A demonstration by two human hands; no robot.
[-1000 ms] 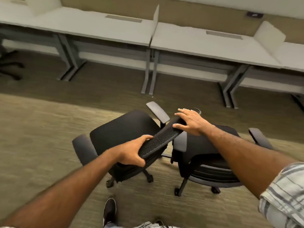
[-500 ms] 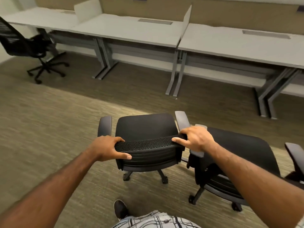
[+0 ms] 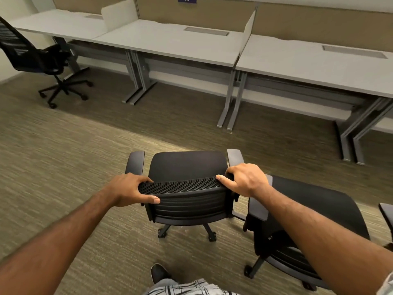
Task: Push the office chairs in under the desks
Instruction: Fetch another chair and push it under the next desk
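Note:
A black office chair (image 3: 187,167) with grey armrests stands on the carpet in front of me, its seat facing a row of grey desks (image 3: 170,43). My left hand (image 3: 129,190) grips the left end of its mesh backrest top. My right hand (image 3: 244,179) grips the right end. A second black chair (image 3: 314,211) stands close beside it on the right, under my right forearm. A third black chair (image 3: 32,58) sits at the far left by the leftmost desk, turned sideways.
The desks run along a tan partition wall, split by low white dividers (image 3: 247,28), with grey metal legs (image 3: 230,103) between the bays. Carpet lies between the chairs and the desks. My shoe (image 3: 158,273) shows at the bottom edge.
The held chair has swung round so its seat faces the desks squarely. My view has shifted left and nearer, bringing the far left chair into sight. Both hands keep their hold.

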